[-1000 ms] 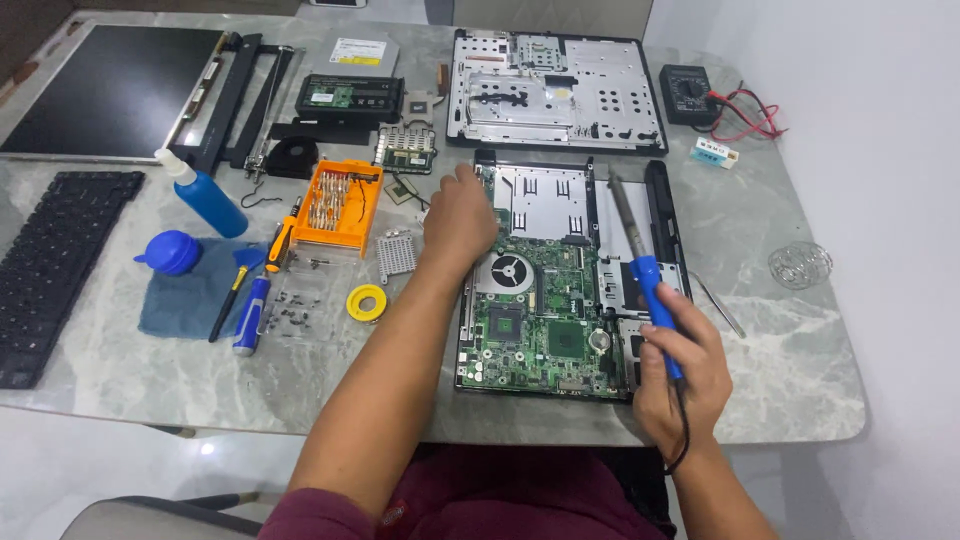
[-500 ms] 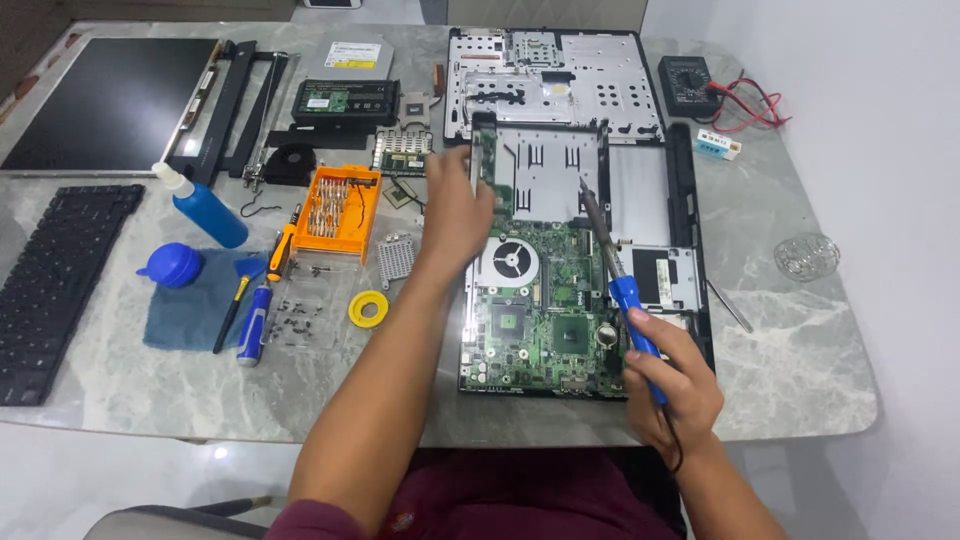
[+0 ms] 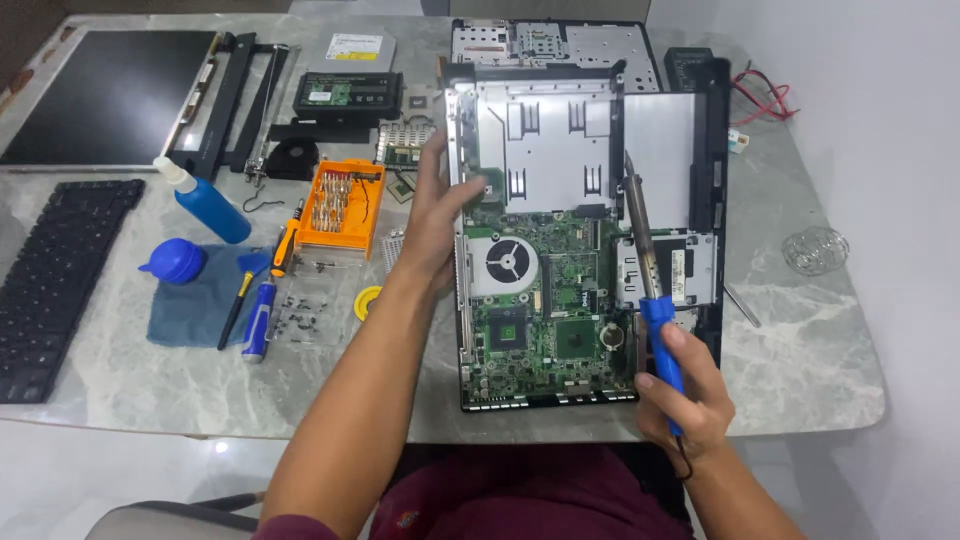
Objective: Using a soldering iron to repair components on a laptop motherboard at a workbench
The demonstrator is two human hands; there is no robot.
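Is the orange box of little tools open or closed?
Open. The orange box lies flat on the table, rows of metal bits showing.
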